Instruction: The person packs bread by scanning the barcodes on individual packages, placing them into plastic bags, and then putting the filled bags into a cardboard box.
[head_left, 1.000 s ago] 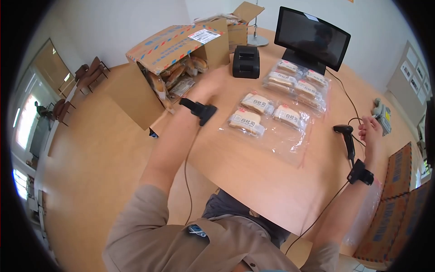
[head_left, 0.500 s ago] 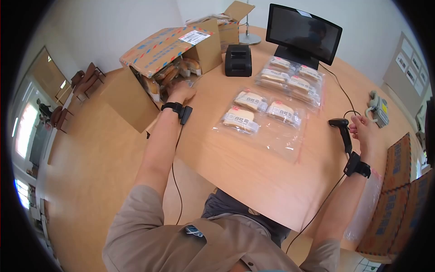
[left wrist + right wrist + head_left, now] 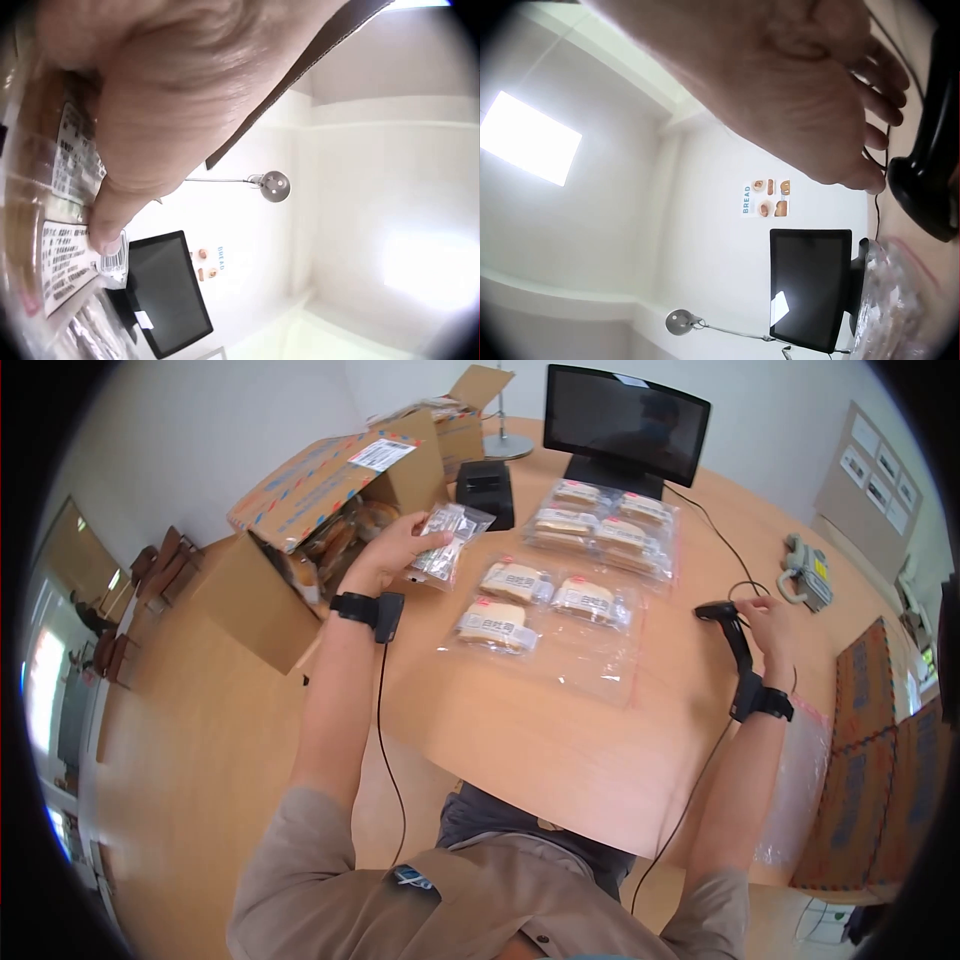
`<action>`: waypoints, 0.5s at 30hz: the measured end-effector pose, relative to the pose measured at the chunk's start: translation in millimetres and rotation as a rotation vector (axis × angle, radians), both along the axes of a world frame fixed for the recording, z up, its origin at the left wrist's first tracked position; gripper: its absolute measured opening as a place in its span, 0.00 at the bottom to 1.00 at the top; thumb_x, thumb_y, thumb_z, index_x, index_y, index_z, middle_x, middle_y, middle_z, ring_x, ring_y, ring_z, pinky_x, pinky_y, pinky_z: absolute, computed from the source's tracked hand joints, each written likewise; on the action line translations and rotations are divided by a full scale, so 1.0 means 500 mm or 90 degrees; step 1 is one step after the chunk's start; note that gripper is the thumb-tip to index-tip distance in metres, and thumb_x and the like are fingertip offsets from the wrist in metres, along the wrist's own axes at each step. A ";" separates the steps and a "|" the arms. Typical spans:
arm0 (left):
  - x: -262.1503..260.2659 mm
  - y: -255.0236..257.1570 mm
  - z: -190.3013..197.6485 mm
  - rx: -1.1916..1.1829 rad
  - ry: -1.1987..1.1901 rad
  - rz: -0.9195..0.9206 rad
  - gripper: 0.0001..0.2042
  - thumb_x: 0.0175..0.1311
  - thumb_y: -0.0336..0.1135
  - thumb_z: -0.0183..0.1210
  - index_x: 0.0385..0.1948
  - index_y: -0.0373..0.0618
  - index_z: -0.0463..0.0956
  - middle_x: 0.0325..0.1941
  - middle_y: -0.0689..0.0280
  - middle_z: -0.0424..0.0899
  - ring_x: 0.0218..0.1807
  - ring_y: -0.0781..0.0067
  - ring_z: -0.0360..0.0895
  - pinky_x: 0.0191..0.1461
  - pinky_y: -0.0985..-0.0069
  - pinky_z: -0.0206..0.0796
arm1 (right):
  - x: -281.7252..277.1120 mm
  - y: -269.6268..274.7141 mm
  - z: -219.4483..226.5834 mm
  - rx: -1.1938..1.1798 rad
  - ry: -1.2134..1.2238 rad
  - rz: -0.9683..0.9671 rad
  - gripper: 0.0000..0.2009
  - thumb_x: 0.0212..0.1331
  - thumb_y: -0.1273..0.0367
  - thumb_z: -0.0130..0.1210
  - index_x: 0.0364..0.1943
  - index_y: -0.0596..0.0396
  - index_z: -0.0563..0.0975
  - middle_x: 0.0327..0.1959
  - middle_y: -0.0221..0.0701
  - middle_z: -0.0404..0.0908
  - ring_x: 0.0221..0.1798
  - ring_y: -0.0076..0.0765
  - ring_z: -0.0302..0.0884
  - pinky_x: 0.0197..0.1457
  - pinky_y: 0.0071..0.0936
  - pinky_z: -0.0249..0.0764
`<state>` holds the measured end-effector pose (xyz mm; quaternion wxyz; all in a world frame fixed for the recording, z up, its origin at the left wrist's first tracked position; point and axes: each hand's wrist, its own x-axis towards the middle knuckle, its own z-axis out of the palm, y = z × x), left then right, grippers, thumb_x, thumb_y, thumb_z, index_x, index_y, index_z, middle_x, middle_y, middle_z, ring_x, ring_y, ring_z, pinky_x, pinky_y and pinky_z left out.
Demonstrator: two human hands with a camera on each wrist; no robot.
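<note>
so, the left hand (image 3: 392, 552) is pinching a clear packet (image 3: 440, 548), with the thumb pressed on top. the packet has a white label with small black writing and a barcode (the thumb is right by the barcode in the left wrist view). it is held up over the table (image 3: 450, 715), just beside the big open box (image 3: 290, 485), and more bread packs (image 3: 340, 540) sit inside that box.

the right hand (image 3: 770, 628) holds nothing. its fingers are loosely bent, just beside the black scanner (image 3: 738, 645).

between the two hands, three bread packs with white labels (image 3: 497, 626) lie on a clear plastic bag (image 3: 590, 668). behind them is another bag full of bread packs (image 3: 610, 532), in front of the black screen (image 3: 628, 422). the black printer (image 3: 487, 492) is near the packet, and the gray phone (image 3: 808, 572) is past the right hand.
</note>
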<state>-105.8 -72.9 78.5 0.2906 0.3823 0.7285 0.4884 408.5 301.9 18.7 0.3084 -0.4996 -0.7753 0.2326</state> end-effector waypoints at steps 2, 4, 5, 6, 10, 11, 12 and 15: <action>0.064 0.035 0.022 0.120 -0.106 -0.113 0.22 0.73 0.33 0.68 0.66 0.40 0.75 0.53 0.68 0.88 0.50 0.80 0.86 0.48 0.74 0.81 | -0.003 -0.002 0.000 -0.060 0.006 0.022 0.24 0.57 0.54 0.75 0.47 0.62 0.87 0.38 0.43 0.93 0.44 0.39 0.91 0.51 0.36 0.83; 0.110 0.084 0.012 0.135 -0.137 -0.165 0.22 0.73 0.32 0.68 0.65 0.40 0.75 0.54 0.68 0.87 0.51 0.80 0.85 0.51 0.74 0.80 | -0.023 -0.038 0.017 -0.090 -0.043 0.004 0.28 0.55 0.54 0.76 0.51 0.63 0.86 0.43 0.45 0.92 0.49 0.44 0.91 0.56 0.38 0.84; 0.138 0.106 0.010 0.148 -0.162 -0.198 0.22 0.72 0.32 0.67 0.65 0.39 0.75 0.55 0.67 0.87 0.53 0.80 0.85 0.53 0.75 0.80 | -0.027 -0.043 0.015 -0.063 -0.089 -0.004 0.31 0.54 0.53 0.77 0.54 0.63 0.85 0.47 0.47 0.92 0.52 0.47 0.91 0.57 0.40 0.84; 0.177 0.131 0.002 0.188 -0.180 -0.205 0.22 0.72 0.30 0.65 0.66 0.38 0.75 0.56 0.66 0.86 0.55 0.79 0.84 0.57 0.75 0.79 | -0.031 -0.049 0.013 -0.048 -0.104 -0.004 0.32 0.53 0.53 0.77 0.56 0.63 0.84 0.49 0.48 0.91 0.54 0.50 0.90 0.58 0.41 0.84; 0.268 0.230 -0.082 0.213 -0.265 -0.221 0.24 0.72 0.27 0.64 0.69 0.36 0.72 0.59 0.62 0.86 0.57 0.74 0.84 0.61 0.73 0.78 | -0.039 -0.065 0.008 0.003 -0.160 0.015 0.32 0.51 0.53 0.77 0.56 0.63 0.85 0.50 0.49 0.91 0.56 0.54 0.90 0.59 0.43 0.84; 0.292 0.243 -0.096 0.217 -0.268 -0.228 0.24 0.72 0.27 0.64 0.69 0.36 0.72 0.59 0.62 0.86 0.57 0.74 0.84 0.61 0.73 0.78 | -0.036 -0.058 0.006 -0.017 -0.186 0.044 0.31 0.52 0.54 0.77 0.54 0.63 0.86 0.48 0.49 0.92 0.55 0.55 0.90 0.59 0.43 0.84; 0.316 0.250 -0.111 0.197 -0.248 -0.212 0.25 0.73 0.28 0.65 0.70 0.35 0.72 0.59 0.61 0.86 0.58 0.73 0.84 0.61 0.73 0.78 | -0.034 -0.049 0.001 -0.015 -0.188 0.038 0.31 0.52 0.54 0.77 0.54 0.63 0.86 0.48 0.49 0.92 0.55 0.55 0.90 0.59 0.43 0.84; 0.333 0.271 -0.151 0.156 -0.252 -0.216 0.26 0.77 0.31 0.66 0.73 0.34 0.71 0.57 0.59 0.87 0.56 0.73 0.84 0.58 0.74 0.77 | -0.034 -0.028 -0.016 -0.110 -0.245 0.053 0.24 0.55 0.57 0.76 0.46 0.65 0.86 0.36 0.40 0.91 0.37 0.40 0.89 0.45 0.38 0.85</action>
